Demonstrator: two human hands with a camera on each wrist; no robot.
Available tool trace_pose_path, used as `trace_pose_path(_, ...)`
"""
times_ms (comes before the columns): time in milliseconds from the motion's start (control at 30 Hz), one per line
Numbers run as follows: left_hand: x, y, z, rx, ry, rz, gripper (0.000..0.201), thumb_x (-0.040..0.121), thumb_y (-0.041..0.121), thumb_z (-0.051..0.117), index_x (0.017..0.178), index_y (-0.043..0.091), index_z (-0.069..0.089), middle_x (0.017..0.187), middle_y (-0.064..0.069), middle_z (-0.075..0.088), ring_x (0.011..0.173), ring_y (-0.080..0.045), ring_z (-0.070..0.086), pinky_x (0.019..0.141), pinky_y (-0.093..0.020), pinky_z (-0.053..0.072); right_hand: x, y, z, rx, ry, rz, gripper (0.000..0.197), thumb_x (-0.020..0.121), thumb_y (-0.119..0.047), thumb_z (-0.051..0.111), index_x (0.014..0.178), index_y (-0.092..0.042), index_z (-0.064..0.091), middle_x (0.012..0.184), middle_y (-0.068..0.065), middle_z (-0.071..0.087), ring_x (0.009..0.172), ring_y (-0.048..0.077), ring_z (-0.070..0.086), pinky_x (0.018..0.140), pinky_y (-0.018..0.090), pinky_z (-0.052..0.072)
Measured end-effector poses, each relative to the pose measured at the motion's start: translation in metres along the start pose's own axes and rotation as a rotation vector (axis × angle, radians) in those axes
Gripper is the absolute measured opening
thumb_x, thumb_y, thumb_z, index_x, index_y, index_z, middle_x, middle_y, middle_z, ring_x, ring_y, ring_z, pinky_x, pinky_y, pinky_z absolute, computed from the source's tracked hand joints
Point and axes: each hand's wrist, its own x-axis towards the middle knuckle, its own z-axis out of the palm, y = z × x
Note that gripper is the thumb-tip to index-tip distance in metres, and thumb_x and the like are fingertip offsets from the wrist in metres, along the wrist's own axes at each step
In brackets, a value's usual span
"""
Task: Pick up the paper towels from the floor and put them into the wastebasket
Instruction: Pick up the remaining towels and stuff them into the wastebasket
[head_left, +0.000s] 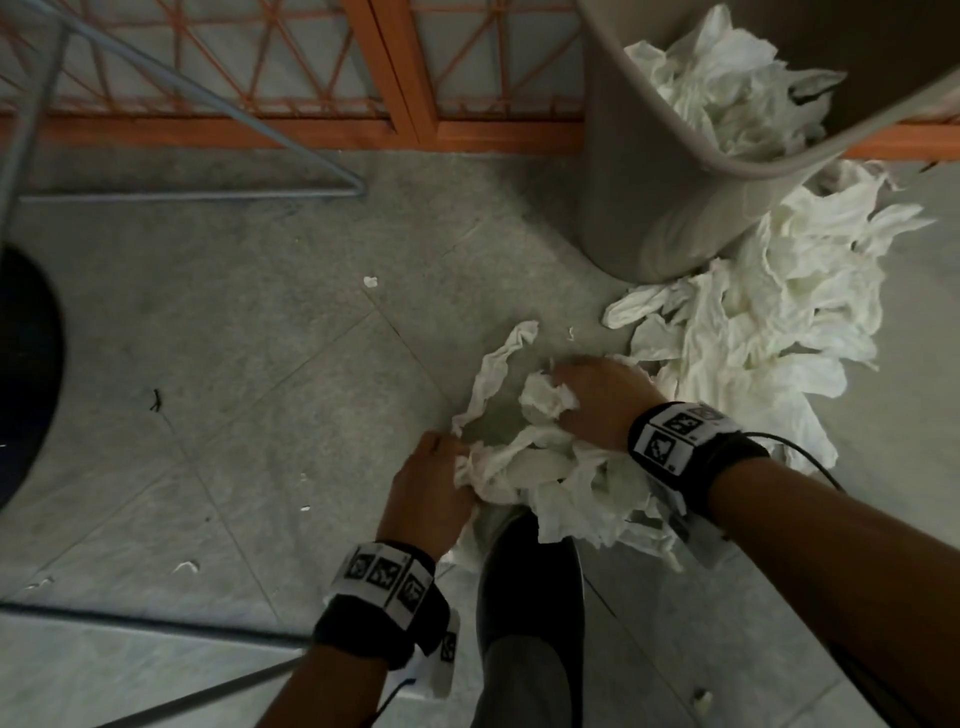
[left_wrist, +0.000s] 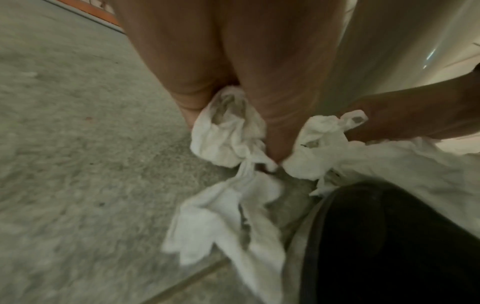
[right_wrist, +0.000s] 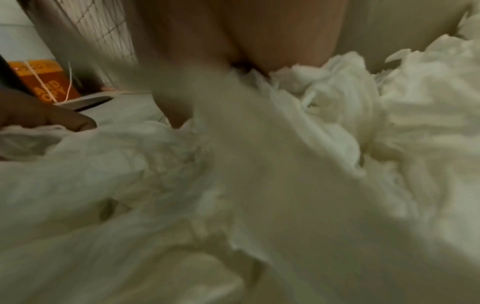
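A bunch of crumpled white paper towels (head_left: 540, 467) hangs between both hands above the floor. My left hand (head_left: 431, 488) grips its left end; the left wrist view shows towel (left_wrist: 228, 131) squeezed between thumb and fingers. My right hand (head_left: 597, 400) clutches the top right of the bunch, fingers curled into it; in the right wrist view the towels (right_wrist: 259, 164) fill the picture. The beige wastebasket (head_left: 644, 208) stands at the upper right, tilted, with towels (head_left: 727, 88) inside. More towels (head_left: 769, 322) lie heaped on the floor beside it.
A dark shoe (head_left: 530, 587) and trouser leg are under the held bunch. An orange lattice frame (head_left: 405, 67) runs along the back. Grey metal chair legs (head_left: 197, 192) stand at the upper left, a dark round shape (head_left: 26, 374) at the left edge. Small paper scraps (head_left: 370, 281) dot the tiles.
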Motion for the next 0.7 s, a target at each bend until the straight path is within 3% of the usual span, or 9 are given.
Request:
trace_pose_path(67, 0.006, 0.005, -0.007, -0.057, 0.042, 0.026, 0.031, 0.083, 0.012, 0.066, 0.113, 0.010, 0.062, 0.114, -0.013, 0.060, 0.105, -0.034, 0.062, 0.085, -0.036, 0.047, -0.003, 0.001, -0.004, 0.078, 0.079, -0.015, 0.044, 0.077, -0.023, 0.062, 0.121, -0.018, 0.056, 0.129, 0.009, 0.058, 0.121, 0.031, 0.052, 0.098, 0.039, 0.044)
trace_pose_path(200, 0.031, 0.024, -0.031, -0.178, 0.211, 0.118, 0.044, 0.079, -0.001, 0.058, 0.119, 0.017, 0.058, 0.114, -0.012, 0.059, 0.103, -0.031, 0.061, 0.082, -0.030, 0.045, -0.006, 0.002, -0.016, 0.239, 0.281, -0.064, 0.033, 0.072, -0.002, 0.060, 0.104, -0.010, 0.061, 0.110, 0.016, 0.055, 0.096, 0.032, 0.057, 0.075, 0.034, 0.044)
trace_pose_path(267, 0.043, 0.037, -0.038, -0.202, 0.195, 0.160, 0.055, 0.081, -0.002, 0.054, 0.131, 0.021, 0.052, 0.123, -0.010, 0.054, 0.110, -0.028, 0.059, 0.087, -0.030, 0.046, -0.008, 0.005, -0.020, 0.328, 0.397, -0.055, 0.032, 0.071, 0.005, 0.055, 0.099, -0.011, 0.058, 0.107, 0.014, 0.049, 0.086, 0.031, 0.056, 0.070, 0.033, 0.043)
trace_pose_path(333, 0.055, 0.047, -0.034, -0.170, 0.149, 0.157, 0.060, 0.084, 0.005, 0.057, 0.140, 0.022, 0.044, 0.131, -0.012, 0.049, 0.117, -0.031, 0.055, 0.094, -0.039, 0.049, -0.011, 0.010, -0.022, 0.339, 0.474, -0.001, 0.038, 0.073, 0.002, 0.055, 0.109, -0.012, 0.054, 0.114, 0.014, 0.047, 0.090, 0.035, 0.058, 0.072, 0.035, 0.045)
trace_pose_path(433, 0.067, 0.050, -0.015, 0.003, 0.046, 0.095, 0.062, 0.087, 0.020, 0.062, 0.144, 0.014, 0.037, 0.139, -0.017, 0.044, 0.123, -0.038, 0.049, 0.097, -0.050, 0.048, -0.016, 0.021, -0.019, 0.283, 0.413, 0.127, 0.061, 0.081, -0.015, 0.060, 0.136, -0.013, 0.035, 0.138, 0.016, 0.035, 0.107, 0.042, 0.055, 0.085, 0.046, 0.051)
trace_pose_path(533, 0.073, 0.050, -0.010, -0.027, 0.044, 0.075, 0.037, 0.089, 0.018, 0.058, 0.123, 0.006, 0.054, 0.125, -0.019, 0.057, 0.115, -0.038, 0.056, 0.093, -0.045, 0.049, -0.019, 0.033, -0.013, 0.234, 0.293, 0.244, 0.072, 0.084, -0.025, 0.061, 0.144, -0.020, 0.021, 0.143, 0.018, 0.036, 0.121, 0.040, 0.050, 0.094, 0.049, 0.048)
trace_pose_path(600, 0.068, 0.054, -0.014, -0.126, 0.062, 0.075, 0.027, 0.090, 0.018, 0.056, 0.113, 0.005, 0.059, 0.116, -0.019, 0.061, 0.109, -0.036, 0.059, 0.091, -0.042, 0.049, -0.020, 0.041, -0.010, 0.199, 0.249, 0.293, 0.065, 0.084, -0.022, 0.060, 0.140, -0.017, 0.027, 0.130, 0.021, 0.050, 0.117, 0.039, 0.052, 0.091, 0.046, 0.048)
trace_pose_path(700, 0.048, 0.064, -0.020, -0.218, 0.036, 0.159, 0.032, 0.088, 0.031, 0.062, 0.113, 0.010, 0.058, 0.113, -0.013, 0.062, 0.106, -0.031, 0.061, 0.090, -0.040, 0.050, -0.023, 0.045, -0.012, 0.211, 0.269, 0.318, 0.037, 0.086, -0.018, 0.053, 0.122, -0.010, 0.050, 0.119, 0.022, 0.060, 0.111, 0.038, 0.056, 0.088, 0.041, 0.047)
